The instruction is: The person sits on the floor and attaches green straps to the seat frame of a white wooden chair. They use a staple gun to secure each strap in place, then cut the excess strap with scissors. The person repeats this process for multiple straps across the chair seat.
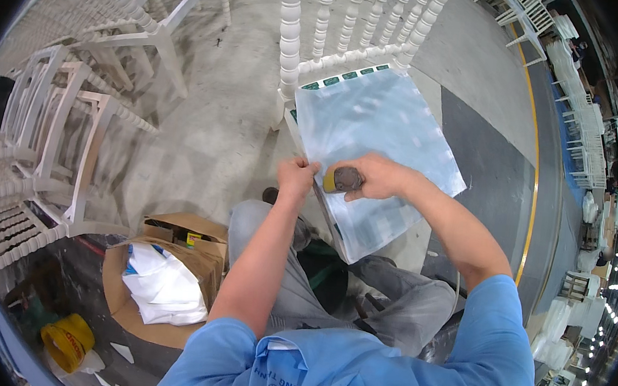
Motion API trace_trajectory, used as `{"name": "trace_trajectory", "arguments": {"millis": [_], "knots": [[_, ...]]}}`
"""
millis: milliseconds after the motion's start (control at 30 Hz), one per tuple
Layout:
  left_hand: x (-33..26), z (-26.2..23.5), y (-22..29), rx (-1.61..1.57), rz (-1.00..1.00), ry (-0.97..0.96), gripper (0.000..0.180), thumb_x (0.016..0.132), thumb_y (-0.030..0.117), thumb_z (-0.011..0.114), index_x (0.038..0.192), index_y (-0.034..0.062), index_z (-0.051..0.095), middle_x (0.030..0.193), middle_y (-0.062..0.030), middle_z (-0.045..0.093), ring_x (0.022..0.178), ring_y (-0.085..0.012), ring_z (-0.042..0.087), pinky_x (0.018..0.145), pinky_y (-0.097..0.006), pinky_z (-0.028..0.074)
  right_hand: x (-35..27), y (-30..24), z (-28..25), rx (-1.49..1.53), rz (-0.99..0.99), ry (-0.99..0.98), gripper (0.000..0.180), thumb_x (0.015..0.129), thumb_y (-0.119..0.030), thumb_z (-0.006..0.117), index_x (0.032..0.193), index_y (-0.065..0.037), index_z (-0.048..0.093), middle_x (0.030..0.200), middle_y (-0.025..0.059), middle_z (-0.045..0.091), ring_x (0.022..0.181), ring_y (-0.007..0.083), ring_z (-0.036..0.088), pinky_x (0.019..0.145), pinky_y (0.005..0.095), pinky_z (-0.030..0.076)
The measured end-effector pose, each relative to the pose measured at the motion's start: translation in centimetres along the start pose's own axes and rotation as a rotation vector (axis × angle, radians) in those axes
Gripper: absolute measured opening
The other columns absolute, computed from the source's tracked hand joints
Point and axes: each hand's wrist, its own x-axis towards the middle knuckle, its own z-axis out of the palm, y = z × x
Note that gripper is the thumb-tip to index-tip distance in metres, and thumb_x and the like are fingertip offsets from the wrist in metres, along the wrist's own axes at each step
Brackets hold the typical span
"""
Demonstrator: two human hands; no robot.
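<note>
A white chair (289, 26) with turned spindles stands in front of me. Over its seat lies a pale, see-through plastic sheet (374, 118), its near corner hanging past the seat. At the sheet's left edge my left hand (296, 177) is closed, thumb and fingers pinching the edge. My right hand (378, 175) is wrapped round a stubby yellow and dark grey hand tool (341, 179), seen from above. The tool is over the sheet near that same edge, just right of my left fingers. Its working end is hidden. Green patches show along the seat's back edge.
White chairs and frames (85, 151) crowd the left side. By my left knee is an open cardboard box (122, 309) with a white plastic bag (161, 287). A yellow bucket (67, 341) lies lower left. More white chairs (523, 17) stand far right beyond a yellow floor line.
</note>
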Motion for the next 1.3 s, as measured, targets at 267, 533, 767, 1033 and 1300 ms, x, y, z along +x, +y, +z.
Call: {"name": "trace_trajectory", "arguments": {"millis": [267,533,767,1033,1300], "knots": [[2.3,-0.5,3.3,-0.016,0.075,0.127,0.025,0.079,0.016,0.086,0.082,-0.0035,0.070,0.074,-0.0048,0.067,0.066,-0.0132,0.058,0.061,-0.032,0.047,-0.1,0.0,-2.2,0.123,-0.014,0.069,0.063,0.079,-0.013,0.085,0.138,-0.016,0.061,0.117,0.0133,0.075,0.107,0.0328,0.070,0.094,0.0411,0.055],[6.0,-1.6,3.6,-0.151,0.029,0.054,0.017,0.080,0.010,0.082,0.083,-0.0026,0.071,0.075,-0.0031,0.066,0.065,-0.0127,0.056,0.061,-0.031,0.045,3.7,0.0,-4.3,0.112,-0.040,0.065,0.062,0.079,-0.014,0.086,0.137,-0.016,0.062,0.117,0.0120,0.075,0.108,0.0336,0.069,0.092,0.0415,0.054],[5.7,-2.5,4.1,-0.138,0.015,0.037,0.017,0.080,0.008,0.083,0.084,-0.0022,0.071,0.078,-0.0030,0.067,0.066,-0.0125,0.055,0.062,-0.031,0.045,5.9,0.2,-4.0,0.060,-0.052,0.019,0.061,0.079,-0.015,0.086,0.135,-0.014,0.062,0.117,0.0124,0.075,0.107,0.0335,0.069,0.093,0.0422,0.054],[8.3,-2.4,6.1,-0.188,0.075,0.150,0.022,0.081,0.012,0.087,0.083,-0.0002,0.069,0.079,-0.0016,0.066,0.067,-0.0112,0.055,0.062,-0.030,0.044,7.0,0.3,-6.9,0.101,-0.050,0.147,0.061,0.079,-0.006,0.085,0.136,-0.010,0.061,0.116,0.0096,0.075,0.105,0.0254,0.070,0.095,0.0370,0.054],[9.2,-2.4,5.7,-0.195,0.044,0.143,0.016,0.083,0.009,0.084,0.084,-0.0009,0.071,0.078,-0.0022,0.067,0.068,-0.0120,0.055,0.062,-0.031,0.044,9.9,-1.2,-7.7,-0.020,-0.026,0.073,0.053,0.080,-0.015,0.086,0.128,-0.008,0.065,0.113,0.0095,0.076,0.104,0.0253,0.070,0.094,0.0379,0.053]]}}
